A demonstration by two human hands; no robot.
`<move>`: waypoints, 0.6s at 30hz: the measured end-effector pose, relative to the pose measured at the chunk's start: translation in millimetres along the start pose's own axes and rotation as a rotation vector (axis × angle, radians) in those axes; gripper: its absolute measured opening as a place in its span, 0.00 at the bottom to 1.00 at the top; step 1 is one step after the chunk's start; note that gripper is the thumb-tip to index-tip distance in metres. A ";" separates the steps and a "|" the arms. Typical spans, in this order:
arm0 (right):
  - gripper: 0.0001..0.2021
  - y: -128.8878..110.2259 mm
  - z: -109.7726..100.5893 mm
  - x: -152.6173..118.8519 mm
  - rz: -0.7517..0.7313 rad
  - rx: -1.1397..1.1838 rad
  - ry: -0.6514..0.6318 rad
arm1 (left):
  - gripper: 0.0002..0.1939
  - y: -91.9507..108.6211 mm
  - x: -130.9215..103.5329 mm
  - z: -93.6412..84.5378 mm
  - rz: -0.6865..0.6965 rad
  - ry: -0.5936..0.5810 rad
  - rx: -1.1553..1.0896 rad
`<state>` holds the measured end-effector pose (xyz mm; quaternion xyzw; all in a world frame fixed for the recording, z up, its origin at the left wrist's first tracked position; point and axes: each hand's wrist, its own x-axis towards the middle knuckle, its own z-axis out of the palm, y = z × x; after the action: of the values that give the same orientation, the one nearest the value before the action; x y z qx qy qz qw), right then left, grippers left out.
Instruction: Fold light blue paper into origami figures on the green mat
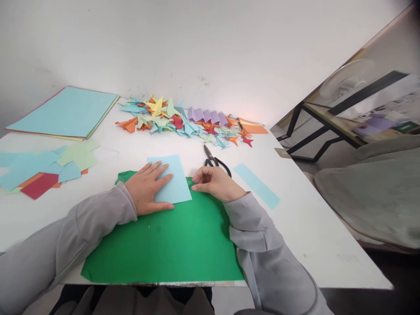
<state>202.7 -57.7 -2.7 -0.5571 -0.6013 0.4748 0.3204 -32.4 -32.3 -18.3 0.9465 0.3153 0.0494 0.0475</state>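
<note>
A light blue sheet of paper (179, 179) lies on a green mat (164, 245). My left hand (147, 188) rests flat on the sheet's left part, fingers spread. Just right of the sheet, over the mat's upper edge, is my right hand (216, 181), its fingers curled toward the thumb in a pinch. Whether anything small is between those fingertips I cannot make out. Right behind this hand lies a pair of black scissors (210, 153), blades pointing away and handles partly hidden. A light blue paper strip (257, 186) is on the table to the right.
Folded paper pieces (157, 107) in many colours are heaped near the wall, with a purple pleated row (206, 117). Large coloured sheets (68, 111) are stacked back left; loose cut papers (41, 186) lie nearer. The white table (315, 245) ends at right, beside a grey padded surface (370, 192).
</note>
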 end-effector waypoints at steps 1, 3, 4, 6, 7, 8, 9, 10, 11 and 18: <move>0.09 -1.4 -0.3 -1.1 0.054 -0.001 0.026 | 0.43 -0.1 0.0 -0.4 0.001 -0.005 0.000; 0.10 -4.6 -0.3 -3.3 0.170 -0.028 0.020 | 0.43 0.1 0.0 -1.1 0.003 -0.012 -0.001; 0.10 -6.3 0.0 -4.2 0.223 -0.040 0.003 | 0.43 0.3 -0.1 -1.4 0.003 -0.011 -0.002; 0.10 -9.5 1.4 -5.6 0.297 -0.050 -0.024 | 0.43 0.9 -0.1 -1.6 0.001 -0.005 -0.006; 0.09 -10.8 2.3 -6.0 0.315 -0.052 -0.022 | 0.43 1.3 -0.1 -1.7 0.000 -0.002 -0.006; 0.09 -11.8 3.3 -6.2 0.325 -0.053 -0.013 | 0.43 1.6 0.0 -1.8 0.000 0.000 -0.005; 0.09 -12.5 4.3 -6.4 0.329 -0.053 -0.004 | 0.43 2.0 0.1 -1.9 0.000 -0.001 -0.001; 0.09 -12.8 5.2 -6.4 0.330 -0.054 0.002 | 0.43 2.3 0.2 -2.0 -0.001 -0.002 0.003; 0.09 -13.0 6.1 -6.4 0.328 -0.058 0.007 | 0.43 2.6 0.3 -2.2 -0.003 -0.005 0.007; 0.09 -13.8 8.3 -6.1 0.306 -0.095 0.022 | 0.43 3.7 0.8 -3.0 -0.001 -0.006 0.010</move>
<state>191.1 -64.5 8.1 -0.6620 -0.5276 0.4830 0.2239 -30.0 -34.6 -14.9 0.9468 0.3157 0.0449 0.0438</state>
